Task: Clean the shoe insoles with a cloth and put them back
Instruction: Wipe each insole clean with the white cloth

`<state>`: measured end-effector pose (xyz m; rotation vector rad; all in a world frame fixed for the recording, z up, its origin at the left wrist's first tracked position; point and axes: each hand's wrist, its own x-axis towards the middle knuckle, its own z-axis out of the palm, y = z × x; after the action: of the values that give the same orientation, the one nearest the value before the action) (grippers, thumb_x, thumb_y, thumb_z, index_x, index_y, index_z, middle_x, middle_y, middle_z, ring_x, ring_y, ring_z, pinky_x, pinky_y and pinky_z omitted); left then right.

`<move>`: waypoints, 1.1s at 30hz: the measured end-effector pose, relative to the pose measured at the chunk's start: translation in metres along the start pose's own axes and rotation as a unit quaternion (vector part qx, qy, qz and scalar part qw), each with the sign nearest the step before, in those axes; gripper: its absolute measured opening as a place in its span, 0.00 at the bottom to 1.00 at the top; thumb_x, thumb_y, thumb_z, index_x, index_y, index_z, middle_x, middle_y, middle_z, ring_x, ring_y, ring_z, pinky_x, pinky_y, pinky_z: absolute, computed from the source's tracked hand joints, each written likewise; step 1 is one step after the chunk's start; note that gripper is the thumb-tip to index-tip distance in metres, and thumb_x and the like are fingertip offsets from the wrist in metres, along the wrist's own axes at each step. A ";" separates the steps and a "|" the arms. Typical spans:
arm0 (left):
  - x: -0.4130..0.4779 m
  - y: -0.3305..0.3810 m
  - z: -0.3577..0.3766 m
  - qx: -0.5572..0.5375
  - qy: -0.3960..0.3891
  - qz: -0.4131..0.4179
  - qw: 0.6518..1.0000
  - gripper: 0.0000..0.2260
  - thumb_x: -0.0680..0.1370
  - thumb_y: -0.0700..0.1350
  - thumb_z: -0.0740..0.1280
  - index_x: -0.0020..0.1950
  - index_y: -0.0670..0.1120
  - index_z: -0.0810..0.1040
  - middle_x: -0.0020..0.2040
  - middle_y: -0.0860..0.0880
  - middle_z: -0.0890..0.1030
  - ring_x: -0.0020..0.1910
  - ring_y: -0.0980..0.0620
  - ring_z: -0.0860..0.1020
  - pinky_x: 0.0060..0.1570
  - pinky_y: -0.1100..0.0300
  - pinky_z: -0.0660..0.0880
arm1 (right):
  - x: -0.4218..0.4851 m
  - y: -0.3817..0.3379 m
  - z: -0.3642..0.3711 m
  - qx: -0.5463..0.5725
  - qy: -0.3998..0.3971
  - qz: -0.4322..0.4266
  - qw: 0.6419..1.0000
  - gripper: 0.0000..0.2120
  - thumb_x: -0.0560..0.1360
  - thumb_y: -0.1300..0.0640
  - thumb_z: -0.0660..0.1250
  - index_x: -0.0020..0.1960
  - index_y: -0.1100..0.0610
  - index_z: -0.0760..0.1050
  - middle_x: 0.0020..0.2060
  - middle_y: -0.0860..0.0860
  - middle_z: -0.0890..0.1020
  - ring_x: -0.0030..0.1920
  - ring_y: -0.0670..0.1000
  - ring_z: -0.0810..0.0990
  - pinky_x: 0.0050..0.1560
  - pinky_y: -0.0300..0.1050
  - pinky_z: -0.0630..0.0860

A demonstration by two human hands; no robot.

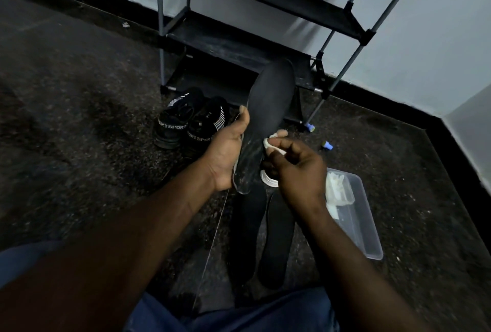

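Left hand (225, 151) grips long black foam insole (268, 108), toe pointing away. Right hand (295, 169), fingers bunched round white cloth (271, 145), touches insole's right edge near heel.

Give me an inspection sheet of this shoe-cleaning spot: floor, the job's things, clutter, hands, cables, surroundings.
Surface: dark speckled floor.
Job's things: held insole, raised; floor insoles, two side by side below it; white cloth; black shoes, a pair in front of the rack.
Clutter: clear tub with white bits inside; blue-capped items, two small ones on the floor.
Hands: left hand grips the held insole near its heel; right hand pinches the cloth at the insole's edge.
Cables: nothing seen.
Surroundings: black rack; pale wall.
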<state>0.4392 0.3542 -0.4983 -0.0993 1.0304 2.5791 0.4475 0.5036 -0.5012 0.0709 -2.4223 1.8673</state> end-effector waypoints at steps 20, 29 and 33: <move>-0.004 0.002 0.001 -0.012 0.021 0.009 1.000 0.35 0.82 0.68 0.54 0.72 0.39 0.76 0.64 0.41 0.82 0.61 0.45 0.81 0.65 0.50 0.76 | 0.001 -0.034 0.033 -0.183 0.029 -0.131 0.974 0.08 0.73 0.49 0.71 0.49 0.47 0.87 0.45 0.44 0.88 0.48 0.50 0.85 0.54 0.52 0.81; -0.006 0.009 0.002 -0.049 0.062 0.048 0.996 0.33 0.84 0.65 0.52 0.75 0.41 0.73 0.58 0.41 0.85 0.59 0.39 0.82 0.60 0.39 0.80 | -0.054 -0.030 0.034 -0.213 -0.001 -0.177 0.961 0.08 0.73 0.52 0.70 0.49 0.45 0.87 0.45 0.42 0.86 0.51 0.49 0.80 0.53 0.55 0.78; -0.007 0.005 0.008 -0.040 0.065 0.032 0.997 0.32 0.84 0.65 0.53 0.72 0.42 0.76 0.62 0.41 0.83 0.58 0.41 0.83 0.59 0.49 0.81 | -0.029 -0.033 0.033 -0.259 0.030 -0.178 0.949 0.12 0.73 0.47 0.65 0.49 0.45 0.87 0.48 0.45 0.87 0.52 0.54 0.81 0.55 0.58 0.76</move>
<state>0.4442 0.3548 -0.4877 -0.2611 0.9897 2.7027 0.4778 0.4628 -0.4810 0.3796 -2.5562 1.0391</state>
